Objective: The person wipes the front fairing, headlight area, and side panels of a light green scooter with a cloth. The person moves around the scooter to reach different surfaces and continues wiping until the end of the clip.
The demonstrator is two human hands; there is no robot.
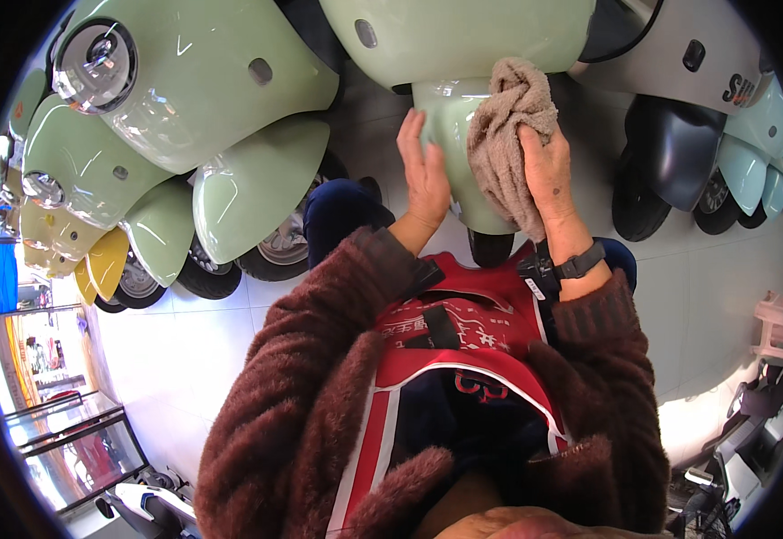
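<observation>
A light green scooter front fender [455,145] is straight ahead of me, below the scooter's front body [459,40]. A beige-brown terry cloth [506,135] is bunched in my right hand [550,172] and lies against the fender's right side, hiding part of it. My left hand [425,175] is at the fender's left side with nothing in it, fingers raised and a little apart; whether it touches the surface is hard to tell. Below the fender shows the black front tyre [490,248].
More green scooters [216,81] stand close on the left, with a yellow one [107,259] beyond. To the right is a grey scooter with a dark fender [674,148]. A pink plastic stool [777,323] and a glass display case [88,458] stand farther off on the tiled floor [715,296].
</observation>
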